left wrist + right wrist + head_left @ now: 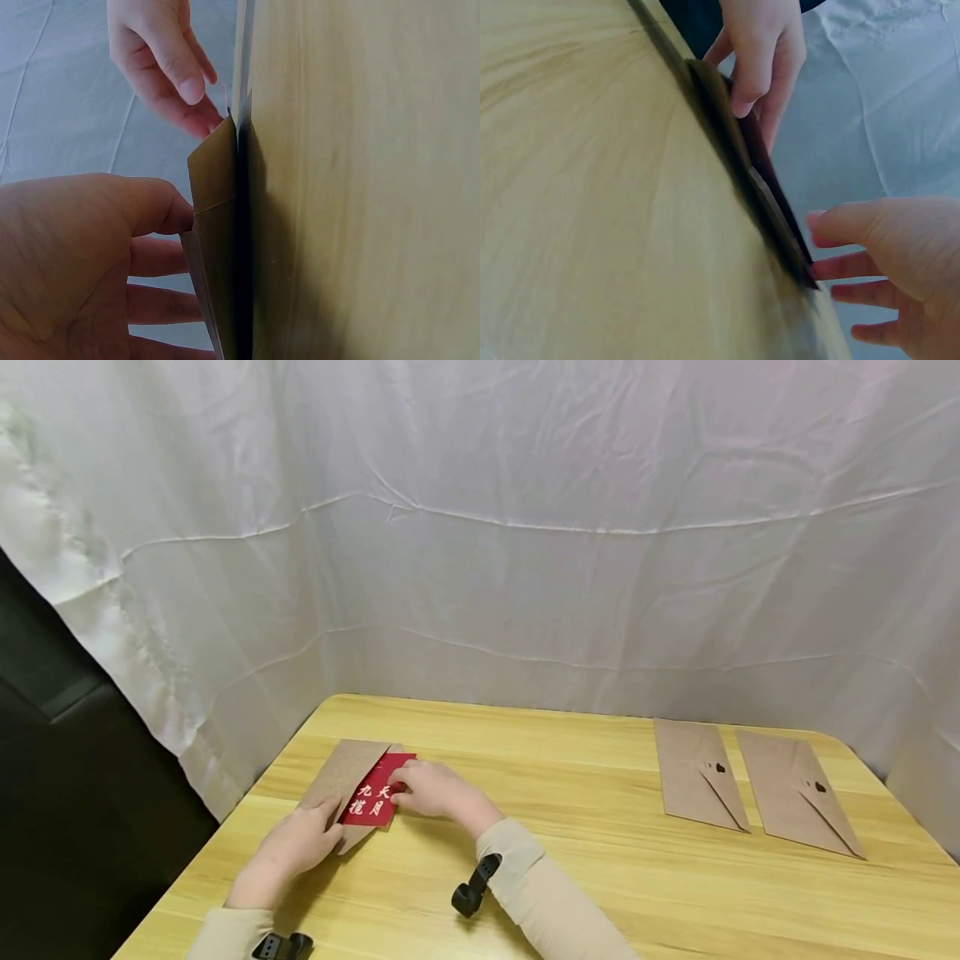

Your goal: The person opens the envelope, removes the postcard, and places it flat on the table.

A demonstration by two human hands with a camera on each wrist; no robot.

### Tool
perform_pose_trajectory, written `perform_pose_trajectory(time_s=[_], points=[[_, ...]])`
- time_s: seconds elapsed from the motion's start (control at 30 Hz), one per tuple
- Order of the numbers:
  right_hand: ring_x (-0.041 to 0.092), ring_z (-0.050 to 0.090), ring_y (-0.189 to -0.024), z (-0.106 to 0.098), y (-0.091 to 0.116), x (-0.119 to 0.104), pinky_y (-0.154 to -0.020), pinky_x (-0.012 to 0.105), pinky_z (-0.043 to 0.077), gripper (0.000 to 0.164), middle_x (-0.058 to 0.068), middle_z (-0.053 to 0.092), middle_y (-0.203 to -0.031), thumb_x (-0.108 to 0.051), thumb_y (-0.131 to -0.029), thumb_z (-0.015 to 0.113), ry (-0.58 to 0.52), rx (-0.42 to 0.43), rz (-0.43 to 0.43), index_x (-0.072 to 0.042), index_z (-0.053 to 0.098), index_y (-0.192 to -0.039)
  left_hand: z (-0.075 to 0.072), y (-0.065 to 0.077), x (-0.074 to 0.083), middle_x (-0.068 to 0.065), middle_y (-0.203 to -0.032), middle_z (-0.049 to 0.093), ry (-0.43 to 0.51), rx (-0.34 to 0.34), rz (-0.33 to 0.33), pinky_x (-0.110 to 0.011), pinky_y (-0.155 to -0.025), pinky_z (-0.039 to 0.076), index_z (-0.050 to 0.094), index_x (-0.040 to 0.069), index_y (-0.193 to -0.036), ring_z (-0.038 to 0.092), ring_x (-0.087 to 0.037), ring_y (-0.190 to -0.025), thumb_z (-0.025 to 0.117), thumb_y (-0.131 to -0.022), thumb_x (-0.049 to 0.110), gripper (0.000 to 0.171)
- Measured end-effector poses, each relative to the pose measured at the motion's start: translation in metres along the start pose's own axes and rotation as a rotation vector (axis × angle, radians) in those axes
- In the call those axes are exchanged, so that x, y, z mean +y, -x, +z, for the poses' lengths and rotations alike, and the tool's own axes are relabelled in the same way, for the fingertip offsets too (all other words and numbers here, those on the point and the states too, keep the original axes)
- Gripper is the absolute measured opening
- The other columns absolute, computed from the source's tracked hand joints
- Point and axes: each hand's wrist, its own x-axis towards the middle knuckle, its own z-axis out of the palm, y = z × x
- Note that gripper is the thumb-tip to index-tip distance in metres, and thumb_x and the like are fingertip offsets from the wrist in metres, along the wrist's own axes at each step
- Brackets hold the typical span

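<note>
A brown paper envelope (339, 770) lies near the table's left end with its mouth facing right. Partly inside it is a red card (381, 774) with pale Chinese characters; its left part is hidden. My left hand (300, 839) pinches the envelope's near edge, thumb on one side and fingers on the other, as the left wrist view shows on the envelope (212, 176). At the card's exposed right edge is my right hand (438, 789). In the right wrist view, its fairly straight fingers (855, 266) touch the card's end, the thumb standing apart.
Two more brown envelopes, one (690, 768) and another (787, 793), lie at the right of the wooden table (570, 852). White curtain (525, 593) hangs behind the table and along its left side. Each wrist wears a black strap device (476, 887).
</note>
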Motion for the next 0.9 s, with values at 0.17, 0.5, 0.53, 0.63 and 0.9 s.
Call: perform_pose_trajectory(time_s=[0.17,0.5,0.53,0.63,0.9], points=[[0.017,0.055,-0.126,0.006,-0.003,0.001,-0.107,0.034,0.045,0.042,0.001,0.058,-0.136,-0.039,-0.098,0.055,0.022,0.043,0.071,-0.020,0.059,-0.135,0.000,0.001,0.000,-0.030,-0.138,0.051,0.005,0.000,0.016,-0.063,-0.099,0.043,0.049,-0.002,-0.140,0.050,-0.052,-0.124,0.053,-0.092,0.021,0.054],[0.032,0.032,-0.146,0.015,-0.010,0.010,-0.115,0.053,0.033,0.056,0.009,0.037,-0.157,-0.051,-0.099,0.046,0.010,0.016,0.181,-0.020,0.047,-0.145,0.002,0.001,0.003,-0.028,-0.139,0.052,0.021,0.008,0.021,-0.062,-0.101,0.042,0.050,-0.001,-0.140,0.049,-0.050,-0.127,0.053,-0.092,0.020,0.053],[0.032,0.032,-0.146,0.015,-0.011,0.011,-0.115,0.053,0.033,0.056,0.009,0.037,-0.156,-0.051,-0.099,0.045,0.011,0.017,0.188,-0.020,0.047,-0.146,0.002,0.001,0.004,-0.028,-0.140,0.052,0.023,0.008,0.023,-0.062,-0.101,0.042,0.050,-0.001,-0.140,0.049,-0.050,-0.127,0.053,-0.092,0.020,0.053],[0.032,0.032,-0.146,0.014,-0.012,0.014,-0.116,0.053,0.032,0.056,0.009,0.039,-0.155,-0.051,-0.099,0.046,-0.010,0.021,0.208,-0.020,0.047,-0.146,0.003,0.001,0.004,-0.026,-0.141,0.051,0.029,0.006,0.023,-0.062,-0.103,0.041,0.049,-0.001,-0.140,0.048,-0.049,-0.129,0.053,-0.092,0.020,0.053],[0.026,0.041,-0.139,0.010,-0.012,0.013,-0.113,0.047,0.038,0.058,0.008,0.048,-0.146,-0.050,-0.098,0.049,0.003,0.032,0.226,-0.019,0.046,-0.146,0.003,0.000,0.004,-0.027,-0.141,0.051,0.037,0.004,0.019,-0.062,-0.102,0.041,0.048,0.000,-0.141,0.048,-0.050,-0.128,0.054,-0.091,0.020,0.054]])
